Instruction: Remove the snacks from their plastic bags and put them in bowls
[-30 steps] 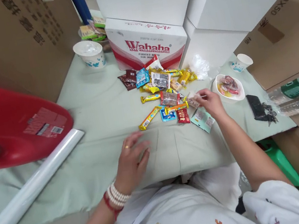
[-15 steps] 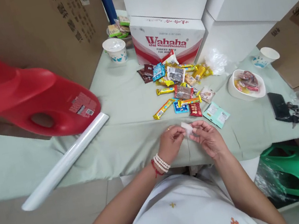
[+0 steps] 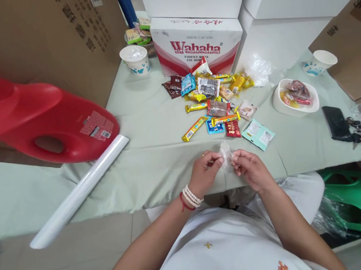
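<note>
Translucent film [image 3: 225, 154], fingertip-pinched by left hand [image 3: 204, 173] and right hand [image 3: 254, 170], is judged light, limp, slippery, best held at opposite edges.

On my feed the wrapper [image 3: 225, 154] is translucent white, the bench cloth [image 3: 159, 171] pale green, the sachet [image 3: 257, 134] mint green. I see a red jug [image 3: 38, 104], a red-and-white Wahaha carton [image 3: 198, 48], and a white paper cup [image 3: 136, 62] patterned in blue.
</note>
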Demonstrator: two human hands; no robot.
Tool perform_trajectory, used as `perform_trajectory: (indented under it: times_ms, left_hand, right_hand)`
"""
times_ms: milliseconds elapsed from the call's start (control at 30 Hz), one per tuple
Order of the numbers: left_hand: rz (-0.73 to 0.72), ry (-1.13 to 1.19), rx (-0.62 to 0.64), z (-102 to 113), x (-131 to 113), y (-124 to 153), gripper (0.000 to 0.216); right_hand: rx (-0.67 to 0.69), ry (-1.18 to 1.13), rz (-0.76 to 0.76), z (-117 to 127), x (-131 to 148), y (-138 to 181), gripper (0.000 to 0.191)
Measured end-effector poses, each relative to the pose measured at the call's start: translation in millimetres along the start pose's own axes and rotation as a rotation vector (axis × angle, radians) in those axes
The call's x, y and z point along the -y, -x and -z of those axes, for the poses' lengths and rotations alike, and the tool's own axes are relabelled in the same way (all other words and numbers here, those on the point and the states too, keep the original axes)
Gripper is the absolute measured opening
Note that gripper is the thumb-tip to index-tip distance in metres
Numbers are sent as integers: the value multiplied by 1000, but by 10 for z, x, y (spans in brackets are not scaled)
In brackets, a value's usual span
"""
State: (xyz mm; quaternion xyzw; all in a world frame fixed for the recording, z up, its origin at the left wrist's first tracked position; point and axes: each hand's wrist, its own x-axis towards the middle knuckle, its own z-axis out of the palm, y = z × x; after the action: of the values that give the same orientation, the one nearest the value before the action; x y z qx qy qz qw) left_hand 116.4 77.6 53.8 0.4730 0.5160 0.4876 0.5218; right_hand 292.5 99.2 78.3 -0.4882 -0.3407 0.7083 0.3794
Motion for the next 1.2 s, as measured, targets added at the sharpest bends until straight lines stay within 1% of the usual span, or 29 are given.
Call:
perform_trajectory:
  times_ms: [67,133,233,300,367,433,500,533,567,600,667,700,733,767,833,867,933,1000,1067,1133,1167,1200]
  left_hand:
    - [107,210,-19,10,12,-21,33]
    - [193,349,-33,16,9,-31,40]
    - [254,425,-36,4,-28,-26,43]
    - [262,453,-46,-15,-66,-26,45]
    - [255,490,-73,-24,-98,-38,45]
    - [241,538,-102,-11,-115,-57,44]
    - [224,560,-116,25,-117,-74,44]
    - [210,547,-115,47,-115,-79,43]
    - [191,517,-113,69,-114,-81,42]
    - [165,474,-109,87,-116,-79,41]
    - [102,364,-89,107,-136,-66,39]
    - [72,312,-70,107,-152,-57,39]
    - [47,269,-47,103,-172,-46,38]
    - [31,239,-22,99,-191,-36,38]
    - [24,221,-3,104,-214,-21,39]
    - [32,232,-20,121,-214,-18,39]
    - [74,286,-94,186,-189,-17,41]
    - [148,367,-171,277,-147,-15,44]
    - [235,454,-238,361,-112,-6,47]
    - [306,536,-292,410,-99,10,50]
    - [332,569,-308,419,-101,18,51]
    - [347,589,-313,420,-107,26,52]
  right_hand:
    - [-57,-103,7,99,19,0,33]
    - [-125,-196,2,210,31,-5,32]
    - [-206,-265,-6,332,17,-3,33]
    - [-218,-260,2,365,-8,13,32]
    - [-197,-227,29,381,-34,42,30]
    - [-132,-113,48,404,-47,81,29]
    - [-45,125,62,439,-36,127,28]
    - [-43,265,99,454,-19,150,27]
    - [-78,396,173,460,6,172,26]
    - [-138,502,283,454,37,190,25]
    - [-242,641,533,393,109,208,23]
    - [-240,691,623,342,145,205,25]
    - [-197,734,675,284,176,191,29]
    - [-135,766,691,226,202,167,31]
    - [-49,772,650,141,233,96,22]
    - [-48,726,609,123,237,56,18]
    - [-123,546,499,136,226,-19,17]
    - [-218,308,365,180,186,-73,24]
    - [-245,120,225,212,120,-100,33]
    - [-224,38,110,216,41,-99,40]
    - [-223,36,84,209,3,-89,42]
    - [-239,58,94,198,-27,-71,42]
